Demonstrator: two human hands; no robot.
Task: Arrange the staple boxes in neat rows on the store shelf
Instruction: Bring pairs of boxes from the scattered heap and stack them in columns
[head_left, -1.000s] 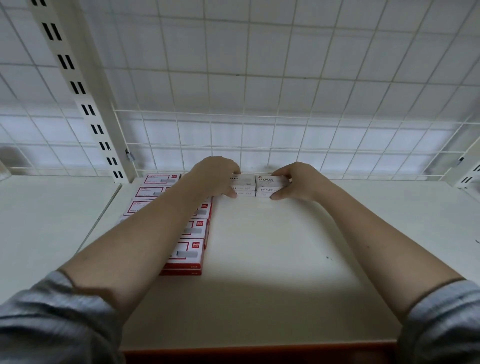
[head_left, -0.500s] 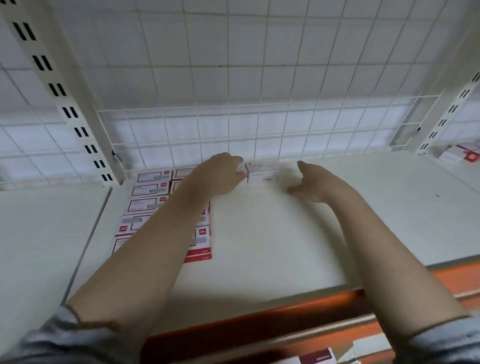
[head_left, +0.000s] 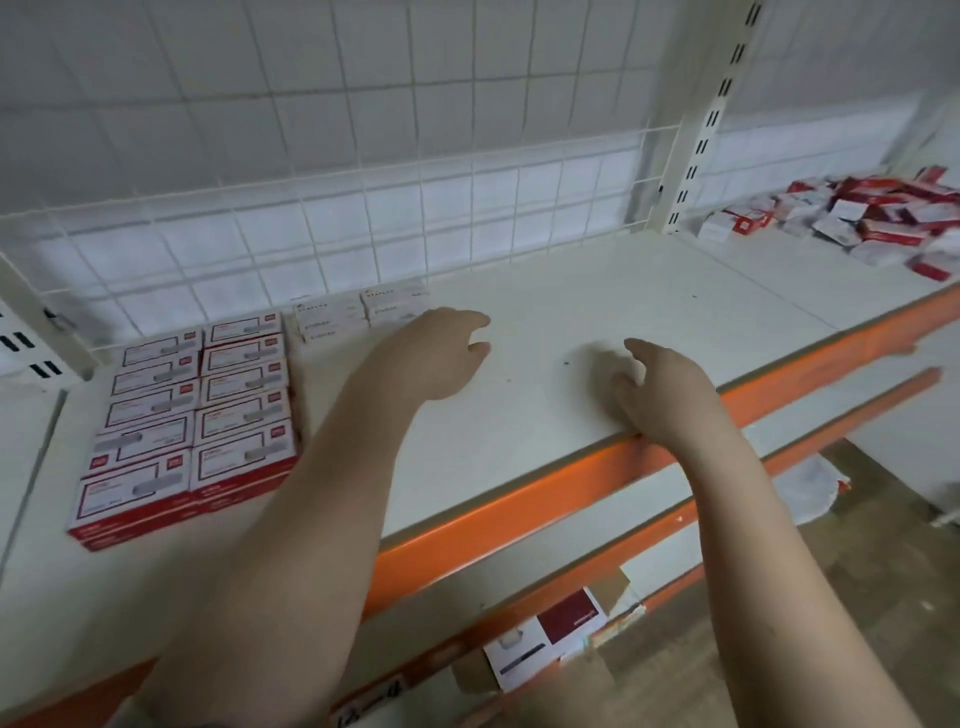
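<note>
Hovering over the white shelf (head_left: 649, 306), both hands hold nothing. The left hand (head_left: 441, 353) has loosely curled fingers and sits just in front of and to the right of the white staple boxes (head_left: 363, 312); whether it touches them cannot be told. The right hand (head_left: 660, 384) is also relaxed, fingers bent downward, above the shelf near its orange front edge (head_left: 519, 499).

The white staple boxes are small, pale cartons with grey "STAPLES" lettering, set side by side against the wire grid back panel (head_left: 363, 218), beyond the left hand. To the left of the left forearm lie the red-and-white staple boxes (head_left: 192, 410): white tops with a red border line and a small red logo, red side faces, laid in two straight columns and stacked at least two high.

Far to the right of the right hand, past the slotted upright (head_left: 701, 130), a loose pile of boxes (head_left: 872, 213) in red and white lies jumbled on the adjoining shelf section.
</note>
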